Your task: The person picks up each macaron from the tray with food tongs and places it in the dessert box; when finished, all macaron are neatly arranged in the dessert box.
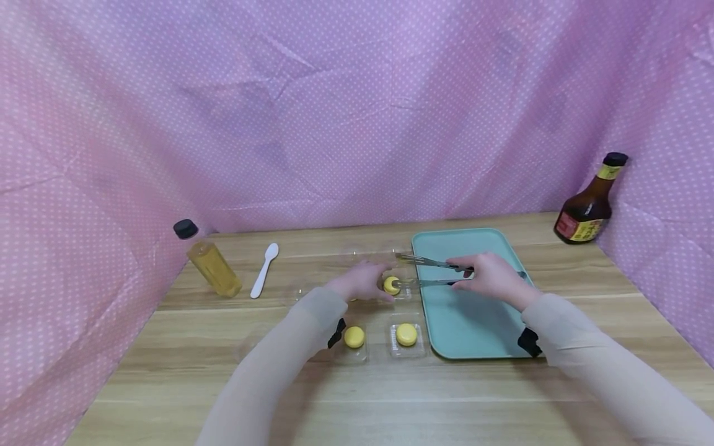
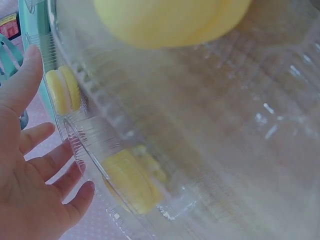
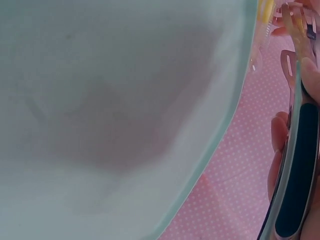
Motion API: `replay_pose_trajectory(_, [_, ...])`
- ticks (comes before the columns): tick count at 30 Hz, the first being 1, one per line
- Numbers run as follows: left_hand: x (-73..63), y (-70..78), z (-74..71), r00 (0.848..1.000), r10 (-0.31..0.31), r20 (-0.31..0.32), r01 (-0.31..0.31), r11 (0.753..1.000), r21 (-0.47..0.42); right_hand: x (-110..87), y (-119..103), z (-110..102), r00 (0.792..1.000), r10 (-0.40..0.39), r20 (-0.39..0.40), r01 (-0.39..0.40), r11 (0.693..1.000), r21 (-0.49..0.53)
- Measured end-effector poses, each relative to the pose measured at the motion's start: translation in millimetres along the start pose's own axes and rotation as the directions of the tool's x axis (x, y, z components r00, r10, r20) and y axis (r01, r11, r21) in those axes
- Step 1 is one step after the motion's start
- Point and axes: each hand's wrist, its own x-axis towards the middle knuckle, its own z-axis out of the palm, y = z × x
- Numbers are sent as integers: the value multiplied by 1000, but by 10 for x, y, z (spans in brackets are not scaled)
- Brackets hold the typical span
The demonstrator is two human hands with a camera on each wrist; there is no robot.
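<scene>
My right hand (image 1: 493,282) grips metal food tongs (image 3: 299,172) with dark handle panels over the teal tray (image 1: 474,334). The tongs' two arms are spread, pointing left; the lower tip overlaps a yellow macaron (image 1: 392,285) in the head view, and I cannot tell whether it touches. Beside that macaron is my left hand (image 1: 362,282), its fingers loosely extended with nothing held. In the left wrist view the hand (image 2: 37,175) lies alongside clear plastic boxes bearing macarons (image 2: 127,177). Another macaron peeks out partly hidden under the left hand.
Nearer me, a macaron (image 1: 354,337) and another macaron (image 1: 406,334) sit in clear boxes. A white spoon (image 1: 264,271) and a bottle of yellow liquid (image 1: 214,269) are at left. A dark sauce bottle (image 1: 588,207) stands back right, before a pink dotted curtain (image 1: 357,124).
</scene>
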Motion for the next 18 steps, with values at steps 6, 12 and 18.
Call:
replay_pose_trajectory(6, [10, 6, -13, 1000, 7, 9, -7, 999, 45, -20, 81, -11, 1000, 31, 2, -31, 997, 65])
replay_pose_trajectory(12, [-18, -13, -53, 1000, 21, -23, -20, 1000, 19, -59, 99, -42, 996, 89, 13, -89, 992, 91])
replay_pose_trajectory(18, [-96, -59, -170, 995, -6, -97, 4, 1000, -24, -113, 145, -111, 995, 100, -6, -97, 983, 158])
